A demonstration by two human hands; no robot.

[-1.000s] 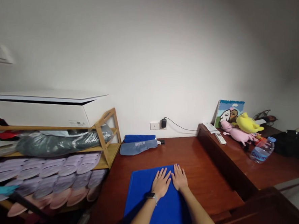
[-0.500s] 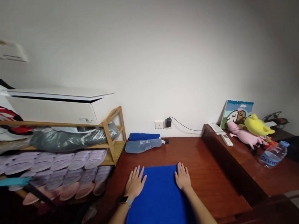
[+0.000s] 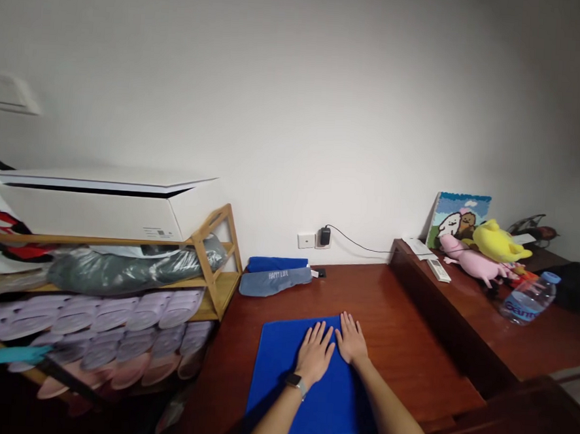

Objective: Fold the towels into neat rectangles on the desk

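A bright blue cloth (image 3: 275, 367) lies spread flat on the reddish-brown wooden table (image 3: 401, 335). My left hand (image 3: 315, 355), with a watch (image 3: 295, 382) on the wrist, rests palm down on the cloth, right of its middle, fingers stretched out. Flat at the cloth's far right corner is my right hand (image 3: 352, 340), its fingers extended and partly over the bare wood. The two hands are close together but apart. Neither one grips anything.
Behind the cloth lie a grey-blue folded fabric (image 3: 275, 281) marked HAPPY LIFE and a rolled blue cloth (image 3: 277, 264). A shoe rack (image 3: 221, 291) with slippers and a white box (image 3: 88, 211) stands left. On the raised right surface are plush toys (image 3: 474, 262) and a water bottle (image 3: 530, 300).
My left hand has moved right across the cloth, from its left edge to near my right hand. My right hand has stayed at the far right corner. The view has shifted slightly.
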